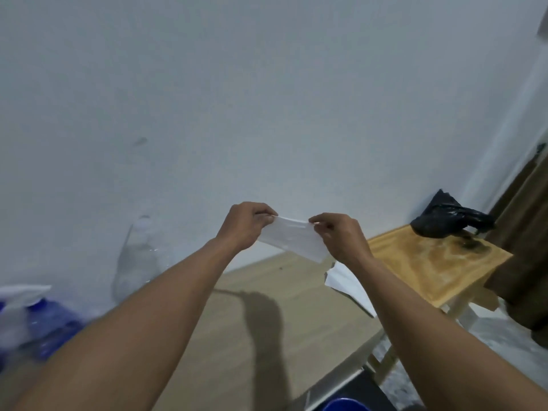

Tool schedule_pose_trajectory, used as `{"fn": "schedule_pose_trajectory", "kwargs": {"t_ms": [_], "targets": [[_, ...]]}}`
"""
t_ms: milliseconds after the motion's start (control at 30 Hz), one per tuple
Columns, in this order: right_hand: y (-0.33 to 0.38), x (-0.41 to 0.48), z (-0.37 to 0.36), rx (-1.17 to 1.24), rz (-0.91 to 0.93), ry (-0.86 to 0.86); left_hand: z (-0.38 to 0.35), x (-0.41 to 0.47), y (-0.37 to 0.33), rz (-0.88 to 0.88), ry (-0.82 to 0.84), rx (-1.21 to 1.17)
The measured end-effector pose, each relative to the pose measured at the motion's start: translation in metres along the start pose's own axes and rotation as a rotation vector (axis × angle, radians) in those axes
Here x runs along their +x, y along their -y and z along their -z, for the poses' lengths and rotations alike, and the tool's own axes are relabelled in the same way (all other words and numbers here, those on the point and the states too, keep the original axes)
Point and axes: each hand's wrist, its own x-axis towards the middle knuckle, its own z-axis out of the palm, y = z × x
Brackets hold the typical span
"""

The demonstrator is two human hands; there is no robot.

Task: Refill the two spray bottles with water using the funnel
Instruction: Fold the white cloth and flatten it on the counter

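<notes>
table (267, 321): clear bottle (138, 256), blue spray bottle (44, 321), white paper (347, 284) | stool (430, 271): black bag (447, 219)

No legible text, label, brand, number or sign anywhere in view. The white sheet (292, 237) held between the two hands shows a blank face; the blue-and-white spray bottle (32, 315) at near left and the clear bottle (138, 259) beside it are too blurred for any print to be made out. The black bag (444, 218) at far right carries no readable marking.
</notes>
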Motion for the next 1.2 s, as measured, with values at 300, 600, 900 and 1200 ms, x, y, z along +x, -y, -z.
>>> {"fn": "schedule_pose_trajectory", "kwargs": {"t_ms": [300,600,900,1200], "targets": [[0.114,-0.058,-0.116,0.102,0.197,0.234,0.137,-0.139,0.092,0.231,-0.189,-0.013],[0.209,-0.151,-0.244,0.188,0.329,0.536,0.236,-0.298,0.175,0.513,-0.280,0.080],[0.263,-0.203,-0.326,0.183,0.366,0.805,0.288,-0.391,0.216,0.749,-0.342,0.142],[0.272,-0.237,-0.392,0.163,0.211,0.789,0.297,-0.425,0.260,0.852,-0.321,0.170]]}}
